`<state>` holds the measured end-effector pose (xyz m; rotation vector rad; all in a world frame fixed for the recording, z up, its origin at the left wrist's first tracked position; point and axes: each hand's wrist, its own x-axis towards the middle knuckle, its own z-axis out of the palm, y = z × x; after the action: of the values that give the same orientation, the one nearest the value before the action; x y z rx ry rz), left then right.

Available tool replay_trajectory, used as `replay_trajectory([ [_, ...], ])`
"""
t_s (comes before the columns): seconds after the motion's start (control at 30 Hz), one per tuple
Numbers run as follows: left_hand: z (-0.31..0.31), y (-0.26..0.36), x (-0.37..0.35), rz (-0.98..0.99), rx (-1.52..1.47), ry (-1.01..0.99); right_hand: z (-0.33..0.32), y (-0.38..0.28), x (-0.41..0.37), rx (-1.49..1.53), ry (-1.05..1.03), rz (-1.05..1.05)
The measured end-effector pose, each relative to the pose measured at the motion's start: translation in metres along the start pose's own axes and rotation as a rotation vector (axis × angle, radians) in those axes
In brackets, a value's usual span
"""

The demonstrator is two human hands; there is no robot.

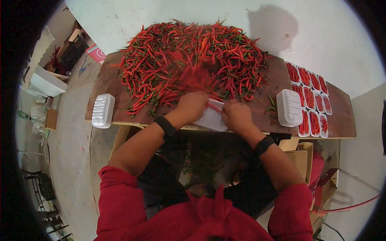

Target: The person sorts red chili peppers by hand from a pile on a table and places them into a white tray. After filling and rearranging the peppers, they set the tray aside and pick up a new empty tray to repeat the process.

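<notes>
A white plastic tray (211, 119) is at the table's front edge, between my hands, with a few red chilies at its far end. My left hand (193, 107) is at the tray's left side, next to the chili heap, its fingers partly hidden. On the tray's right side my right hand (237, 115) has its fingers closed at the rim. Beyond both hands a large heap of red chilies (161, 68) with green stems covers the table's middle; its near part is blurred.
Stacked white trays stand at the left (103, 111) and right (289, 107) of the wooden table (341, 116). Several chili-filled trays (309, 97) sit in rows at the far right. Below them are cardboard boxes (299, 162). A white wall (317, 36) rises behind the table.
</notes>
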<state>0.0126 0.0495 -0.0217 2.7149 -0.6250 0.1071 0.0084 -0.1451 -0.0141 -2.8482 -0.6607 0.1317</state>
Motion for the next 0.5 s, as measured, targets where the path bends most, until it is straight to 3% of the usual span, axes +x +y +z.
replay_trajectory([
  [0.23,-0.013,0.0,0.004,-0.046,-0.001,-0.073,-0.017,0.005,0.007,0.008,0.024,0.079],
  [0.4,-0.024,-0.003,0.0,-0.038,-0.06,-0.006,-0.02,0.025,0.019,0.106,0.192,0.199],
  [0.5,-0.021,-0.006,-0.002,-0.054,-0.051,-0.023,-0.022,0.023,0.024,0.048,0.149,0.272],
])
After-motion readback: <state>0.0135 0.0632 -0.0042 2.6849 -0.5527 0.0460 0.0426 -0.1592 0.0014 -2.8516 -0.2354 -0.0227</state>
